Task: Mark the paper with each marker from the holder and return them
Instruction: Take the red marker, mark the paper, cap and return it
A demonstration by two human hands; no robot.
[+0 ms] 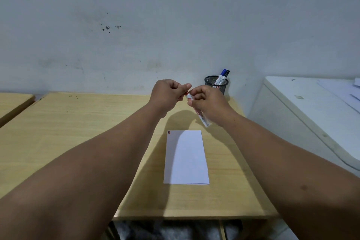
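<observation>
A white paper (186, 159) lies on the wooden table (78, 132), with a small red mark (169, 132) in its far left corner. Above its far edge I hold a white red-printed marker (203, 118) in my right hand (206, 100); the barrel slants down to the right. My left hand (168, 93) pinches the marker's upper end, where a bit of red cap shows between the fingers. Whether the cap is on or off is hidden. Behind the hands, a black mesh holder (216, 84) stands by the wall with a blue marker (222, 76) and a black one (226, 73) in it.
A white appliance-like box (303, 115) with papers on top stands right of the table. A second table (11, 103) sits at the far left. The wall is right behind the holder.
</observation>
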